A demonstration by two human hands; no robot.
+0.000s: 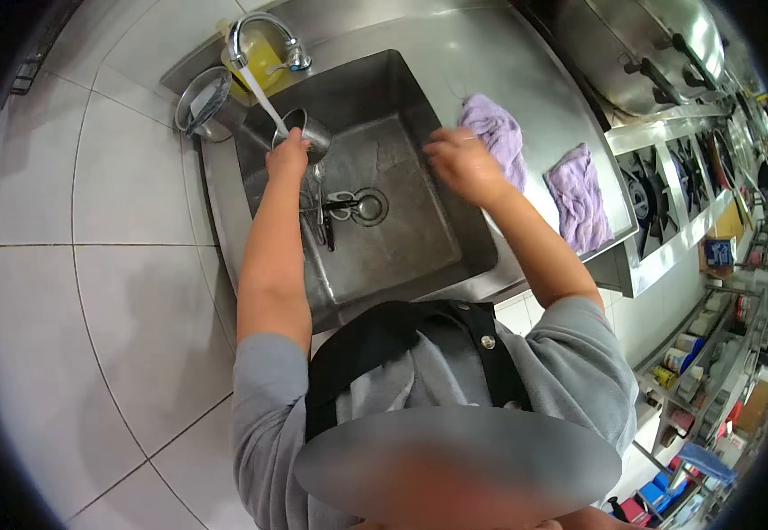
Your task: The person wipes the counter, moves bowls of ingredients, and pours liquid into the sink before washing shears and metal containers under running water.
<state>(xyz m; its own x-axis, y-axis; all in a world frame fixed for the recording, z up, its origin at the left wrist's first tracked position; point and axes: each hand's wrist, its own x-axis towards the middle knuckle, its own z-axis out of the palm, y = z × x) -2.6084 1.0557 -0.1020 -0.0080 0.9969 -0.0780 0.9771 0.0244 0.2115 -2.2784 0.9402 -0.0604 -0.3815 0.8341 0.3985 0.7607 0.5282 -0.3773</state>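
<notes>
My left hand [288, 157] grips a shiny metal cup [315, 134] by its near side, at the left of the sink [463, 231]. A stream of water [263, 99] runs from the tap [236, 55] down to the cup; part of it is behind my fingers. Over the sink's right edge hangs my right hand [465, 166], its fingers loosely bent with nothing visible in them. A purple cloth [497, 132] lies beside it on the steel counter. Below the cup, several utensils, among them grey-handled scissors [341, 205], lie near the drain [370, 208].
A second purple cloth [580, 196] lies by the counter's right edge. Behind the tap stands a yellow container [263, 57], with a metal pot [205, 104] at the sink's left corner. A large pot [635, 53] and a stove [666, 190] are to the right.
</notes>
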